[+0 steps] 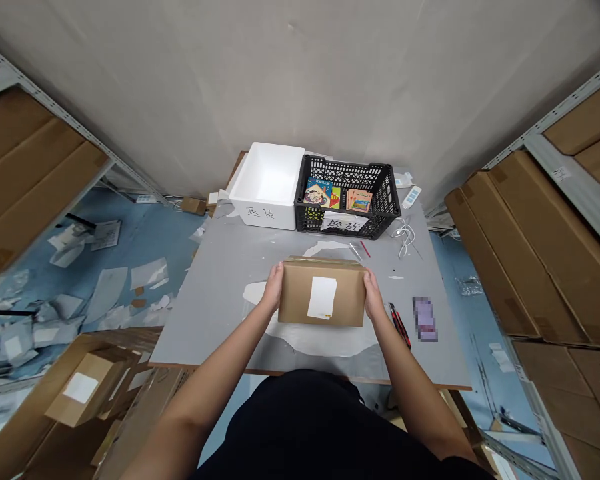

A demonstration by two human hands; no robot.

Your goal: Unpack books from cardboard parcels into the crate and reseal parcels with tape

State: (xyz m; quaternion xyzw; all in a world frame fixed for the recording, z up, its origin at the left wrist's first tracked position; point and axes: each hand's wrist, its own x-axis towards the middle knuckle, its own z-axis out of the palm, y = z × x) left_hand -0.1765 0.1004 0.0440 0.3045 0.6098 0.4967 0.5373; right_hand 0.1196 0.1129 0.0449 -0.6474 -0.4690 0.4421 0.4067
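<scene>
Left hand point(275, 287) and right hand point(373, 297) on a cardboard box point(300, 293), both grips closed tight on its ends, right there mid-way across the grey surface point(205, 327)!

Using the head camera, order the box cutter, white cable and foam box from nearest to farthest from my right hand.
1. Box cutter: just right of the right hand.
2. White cable: ahead, to the right.
3. Foam box: far left, at the back.
</scene>
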